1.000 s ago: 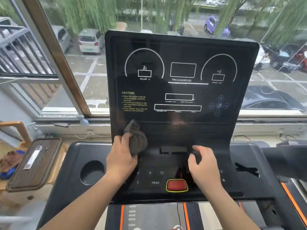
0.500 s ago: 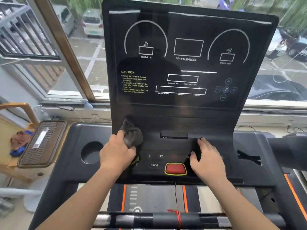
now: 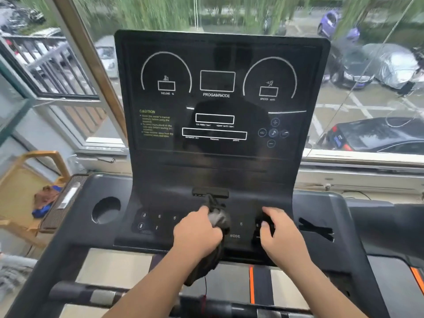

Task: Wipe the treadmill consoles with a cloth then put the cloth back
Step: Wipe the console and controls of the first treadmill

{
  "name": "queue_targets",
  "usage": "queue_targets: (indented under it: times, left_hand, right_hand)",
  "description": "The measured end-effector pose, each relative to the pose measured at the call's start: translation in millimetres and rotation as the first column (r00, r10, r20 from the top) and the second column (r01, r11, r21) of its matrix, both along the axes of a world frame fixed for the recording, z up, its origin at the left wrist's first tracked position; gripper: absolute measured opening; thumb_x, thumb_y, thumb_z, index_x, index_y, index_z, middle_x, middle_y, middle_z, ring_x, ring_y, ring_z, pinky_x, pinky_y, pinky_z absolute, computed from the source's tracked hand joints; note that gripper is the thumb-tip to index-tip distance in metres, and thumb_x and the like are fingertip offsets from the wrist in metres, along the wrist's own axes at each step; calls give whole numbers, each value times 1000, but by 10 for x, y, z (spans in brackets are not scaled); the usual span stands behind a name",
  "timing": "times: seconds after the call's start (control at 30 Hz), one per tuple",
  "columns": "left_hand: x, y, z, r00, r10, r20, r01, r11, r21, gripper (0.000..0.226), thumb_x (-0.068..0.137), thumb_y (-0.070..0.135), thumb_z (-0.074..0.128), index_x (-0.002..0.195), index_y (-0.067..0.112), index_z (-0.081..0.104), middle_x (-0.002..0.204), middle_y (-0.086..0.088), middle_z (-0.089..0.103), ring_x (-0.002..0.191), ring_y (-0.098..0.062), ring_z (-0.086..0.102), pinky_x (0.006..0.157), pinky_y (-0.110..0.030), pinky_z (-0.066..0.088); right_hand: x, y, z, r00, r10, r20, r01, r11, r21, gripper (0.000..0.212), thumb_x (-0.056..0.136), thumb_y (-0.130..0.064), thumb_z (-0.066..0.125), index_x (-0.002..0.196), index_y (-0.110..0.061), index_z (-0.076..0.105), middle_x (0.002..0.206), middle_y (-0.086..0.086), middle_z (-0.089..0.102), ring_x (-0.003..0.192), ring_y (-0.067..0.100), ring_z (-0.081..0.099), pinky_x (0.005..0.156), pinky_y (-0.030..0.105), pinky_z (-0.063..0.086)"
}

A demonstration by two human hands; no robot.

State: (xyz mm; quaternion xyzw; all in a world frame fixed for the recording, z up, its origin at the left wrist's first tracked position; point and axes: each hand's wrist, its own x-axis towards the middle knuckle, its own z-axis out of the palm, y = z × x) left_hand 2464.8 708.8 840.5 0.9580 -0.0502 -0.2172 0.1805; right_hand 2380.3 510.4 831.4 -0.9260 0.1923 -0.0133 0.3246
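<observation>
On the treadmill console, the left hand gripped a cloth.
Right of it, the right hand rested curled, hold unclear.

Black console all over, with thin white arcs, boxes and lettering drawn across it. Caution text on its left side in yellow; round icons on the right in pale blue. The cloth is dark grey, nearly as dark as the panel. The belt shows grey and cream bands with a bright orange stripe, plus a thin red cord. Far left, a tan wooden chair and a brown-and-blue rag. Outside — green trees, a purple car, a white car, a silver-grey cover, white parking lines on grey ground.
</observation>
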Motion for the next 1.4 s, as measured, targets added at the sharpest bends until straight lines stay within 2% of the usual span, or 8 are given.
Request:
queue_targets:
  times: [0.27, 0.57, 0.73, 0.83, 0.93, 1.03, 1.2, 1.4]
  left_hand:
    - [-227, -1096, 204, 993, -103, -63, 104, 994, 13, 36, 78, 31, 57, 112, 18, 61, 117, -6, 68, 111, -33, 65, 91, -37, 52]
    - [-565, -1711, 167, 971, -120, -205, 30, 918, -395, 14, 73, 31, 58, 81, 21, 62, 85, 0, 69, 86, -26, 67, 81, -36, 58]
    - [-310, -1498, 340, 958, 245, 149, -112, 798, -592, 23, 76, 32, 62, 98, 29, 55, 100, 5, 59, 90, -23, 61, 80, -38, 52]
    - [-146, -1433, 232, 905, 268, 331, -87, 876, -474, 46, 87, 24, 65, 129, 30, 47, 123, 2, 44, 106, -26, 57, 85, -45, 54]
    - [-207, -1607, -6, 970, 26, 241, 6, 992, -128, 58, 92, 19, 58, 145, 25, 36, 144, -7, 34, 127, -33, 45, 97, -46, 52]
    - [-354, -1940, -84, 980, -115, 165, 132, 987, -95, 56, 91, 26, 60, 143, 26, 41, 146, -8, 34, 129, -33, 43, 98, -45, 50]
    - [-905, -2361, -33, 936, -350, -43, 337, 924, -179, 26, 76, 26, 61, 102, 27, 63, 110, -1, 65, 102, -27, 64, 81, -35, 54]
    - [-1175, -1917, -64, 939, -199, -280, -18, 786, -618, 7, 67, 11, 58, 67, 18, 57, 59, 11, 54, 62, -16, 49, 56, -28, 38]
  right_hand:
    - [-388, -518, -23, 997, -73, 35, 70, 993, 94, 37, 99, -15, 60, 136, -16, 64, 139, -7, 61, 133, 12, 54, 111, 27, 40]
    - [-630, -858, -34, 960, -274, 54, 250, 928, 275, 35, 99, -8, 57, 131, -20, 64, 123, -5, 68, 116, 18, 61, 98, 35, 47]
    - [-690, -916, 3, 948, -311, 67, 270, 897, 350, 32, 103, -17, 57, 134, -21, 64, 125, -8, 66, 122, 13, 59, 107, 30, 43]
    - [-733, -867, 3, 958, -284, 29, 254, 894, 369, 31, 103, -20, 57, 133, -24, 65, 126, -12, 66, 124, 9, 58, 106, 27, 42]
    - [-815, -840, -9, 958, -286, 28, 253, 885, 390, 31, 103, -17, 57, 131, -26, 66, 125, -15, 66, 121, 5, 60, 107, 27, 45]
    - [-976, -899, -23, 943, -328, 46, 288, 881, 374, 32, 102, -14, 56, 128, -26, 67, 121, -17, 67, 116, 3, 61, 101, 23, 45]
    - [-1346, -1087, -47, 856, -510, 80, 459, 822, 337, 32, 99, -3, 54, 122, -17, 71, 118, -3, 71, 114, 17, 64, 106, 41, 50]
    - [-1560, -1139, 84, 728, -681, 85, 580, 677, 453, 30, 100, -1, 52, 110, -21, 72, 105, -1, 75, 104, 16, 70, 94, 32, 51]
